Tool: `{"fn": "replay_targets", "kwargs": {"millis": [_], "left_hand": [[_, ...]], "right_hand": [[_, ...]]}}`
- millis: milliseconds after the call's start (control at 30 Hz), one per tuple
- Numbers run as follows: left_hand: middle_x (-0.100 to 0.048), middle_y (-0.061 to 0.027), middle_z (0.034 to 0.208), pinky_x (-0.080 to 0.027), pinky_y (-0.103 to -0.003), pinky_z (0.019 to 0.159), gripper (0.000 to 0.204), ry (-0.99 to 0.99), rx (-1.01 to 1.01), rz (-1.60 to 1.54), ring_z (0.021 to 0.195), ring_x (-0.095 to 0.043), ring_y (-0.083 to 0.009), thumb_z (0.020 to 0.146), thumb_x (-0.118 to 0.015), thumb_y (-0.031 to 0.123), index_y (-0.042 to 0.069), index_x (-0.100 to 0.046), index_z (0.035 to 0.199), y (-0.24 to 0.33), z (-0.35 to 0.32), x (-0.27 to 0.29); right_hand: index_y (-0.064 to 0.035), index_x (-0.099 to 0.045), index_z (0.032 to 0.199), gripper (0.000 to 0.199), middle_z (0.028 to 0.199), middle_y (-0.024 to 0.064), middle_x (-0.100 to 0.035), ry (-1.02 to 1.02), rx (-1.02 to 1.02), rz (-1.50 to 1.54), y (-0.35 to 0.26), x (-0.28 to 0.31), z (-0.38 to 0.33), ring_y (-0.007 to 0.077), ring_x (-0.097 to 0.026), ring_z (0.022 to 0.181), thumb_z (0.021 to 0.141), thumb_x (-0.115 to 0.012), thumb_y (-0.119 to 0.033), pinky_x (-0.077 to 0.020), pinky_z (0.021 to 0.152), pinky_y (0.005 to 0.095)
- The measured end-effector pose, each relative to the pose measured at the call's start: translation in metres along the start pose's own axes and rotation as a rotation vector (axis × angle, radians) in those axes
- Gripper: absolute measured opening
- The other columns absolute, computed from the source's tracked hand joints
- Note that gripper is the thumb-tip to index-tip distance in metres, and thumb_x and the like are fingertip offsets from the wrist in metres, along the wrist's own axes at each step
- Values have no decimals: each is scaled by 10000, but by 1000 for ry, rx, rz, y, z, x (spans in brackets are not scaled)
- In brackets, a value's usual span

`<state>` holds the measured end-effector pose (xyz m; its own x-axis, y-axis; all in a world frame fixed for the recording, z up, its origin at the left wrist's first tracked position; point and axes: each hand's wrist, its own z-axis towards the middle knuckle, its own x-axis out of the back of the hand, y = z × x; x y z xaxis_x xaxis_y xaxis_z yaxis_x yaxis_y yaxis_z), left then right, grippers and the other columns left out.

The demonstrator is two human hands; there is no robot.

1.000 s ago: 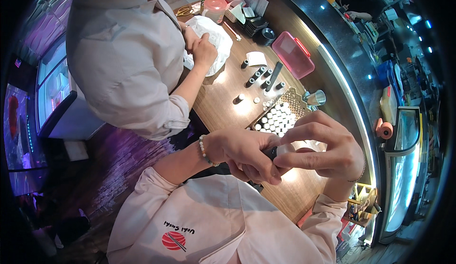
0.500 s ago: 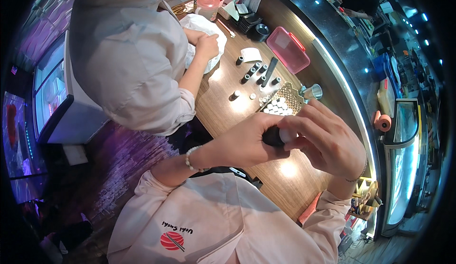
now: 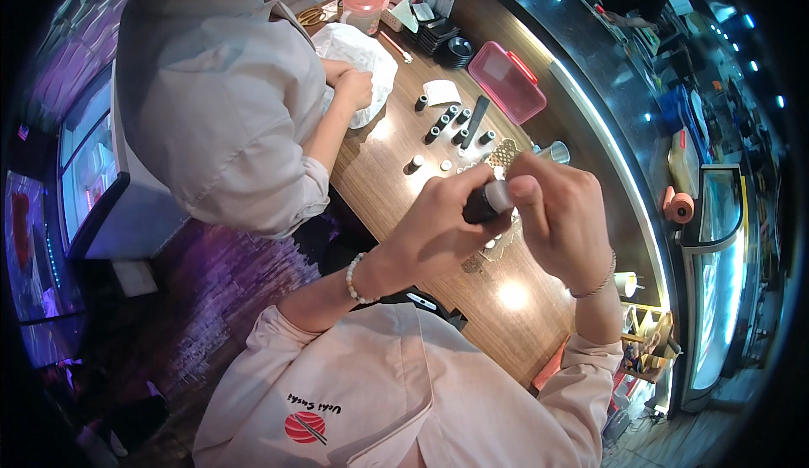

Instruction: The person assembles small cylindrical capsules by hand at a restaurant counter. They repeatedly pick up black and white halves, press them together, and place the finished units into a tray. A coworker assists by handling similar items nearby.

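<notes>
Small dark bottle (image 3: 480, 207) with a pale cap sat raised above the wooden counter (image 3: 396, 190), pinched between both hands in the head view. The left hand (image 3: 442, 228) was curled tight around the bottle's dark body, and the right hand (image 3: 560, 215) closed its fingertips on the pale cap end. Compared with a second earlier, the hands had come up and away from the chest, so the bottle now stood out clearly between them instead of being mostly buried under the fingers; the view had also shifted toward the counter's far end. Directly beneath the hands lay a perforated metal tray (image 3: 503, 155), partly hidden by them. Beyond it a cluster of small dark bottles (image 3: 455, 124) stood upright, well apart from the held one, with a pink lidded box (image 3: 506, 80) near the counter's raised dark edge (image 3: 607, 156) on the right. A co-worker's hand (image 3: 354, 89) rested on a white cloth (image 3: 358, 55) at the far left of the counter. Bare wood lay open between the tray and the person's body.
</notes>
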<state>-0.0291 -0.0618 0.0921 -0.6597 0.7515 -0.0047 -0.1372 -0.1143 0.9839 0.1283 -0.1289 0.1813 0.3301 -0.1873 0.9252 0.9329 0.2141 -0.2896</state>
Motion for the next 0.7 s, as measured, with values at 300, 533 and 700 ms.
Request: {"fn": "replay_targets", "kwargs": {"millis": [300,533,700], "left_hand": [[-700,-194,834,-556,-390,707,249,9,-135,124,822,-731,-376,830,-752,-21,-13,-595,1024,-17,-1,1],[-638,-208,750,-520,-434,629,190,114,-207,231,778,-681,-450,871,-703,-11,19,-549,978,-57,-13,-16],[-631,-197,733,-517,-417,616,199,165,-139,413,746,-681,-435,907,-730,61,21,-545,967,-123,-22,-31]], "right_hand": [[-32,-584,1019,206,874,110,-646,-184,74,147,3,-3,-9,308,-683,787,922,-716,-156,-527,653,412],[-47,-584,780,418,604,104,-624,-108,-55,-97,10,-49,-30,308,-646,534,1037,-574,-377,-503,506,404],[-85,-595,680,377,568,108,-598,72,-290,17,14,-123,-61,298,-629,516,991,-654,-289,-485,490,407]]}}
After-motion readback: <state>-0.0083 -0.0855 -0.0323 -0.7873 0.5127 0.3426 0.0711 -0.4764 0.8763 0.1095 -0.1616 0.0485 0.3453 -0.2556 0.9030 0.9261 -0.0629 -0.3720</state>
